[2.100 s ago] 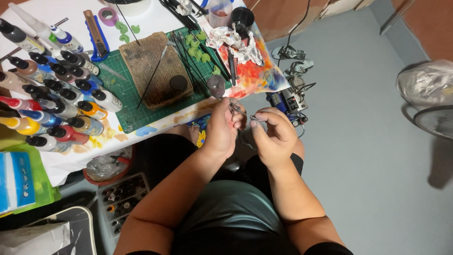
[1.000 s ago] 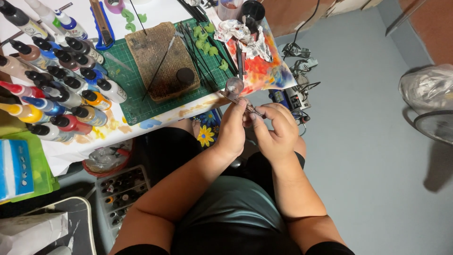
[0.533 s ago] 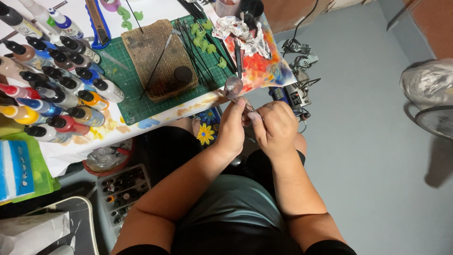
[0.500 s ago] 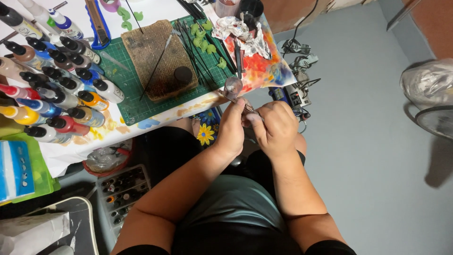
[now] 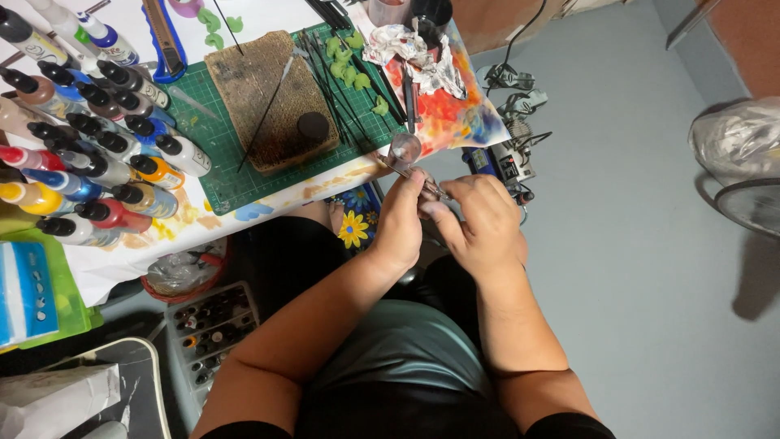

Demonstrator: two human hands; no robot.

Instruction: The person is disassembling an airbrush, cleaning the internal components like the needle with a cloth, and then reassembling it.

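Note:
My left hand (image 5: 400, 221) and my right hand (image 5: 481, 228) meet just off the table's near edge, over my lap. Together they pinch a small metal tool with a clear round cup (image 5: 404, 151) at its upper end; the tool's lower part is hidden between my fingers. A green cutting mat (image 5: 223, 177) lies on the table ahead, with a brown cork block (image 5: 268, 97) on it. Thin black rods and small green shaped pieces (image 5: 351, 61) lie on the mat's right side.
Rows of paint bottles (image 5: 89, 154) fill the table's left. A paint-stained sheet (image 5: 451, 114) with crumpled foil (image 5: 410, 53) hangs over the right corner. A tray of small pots (image 5: 213, 325) sits below the table. Cables and a device (image 5: 508, 158) lie on the grey floor.
My hands have stayed together on the small tool, with only slight finger shifts. The view has drifted a little, so the table sits higher in the frame.

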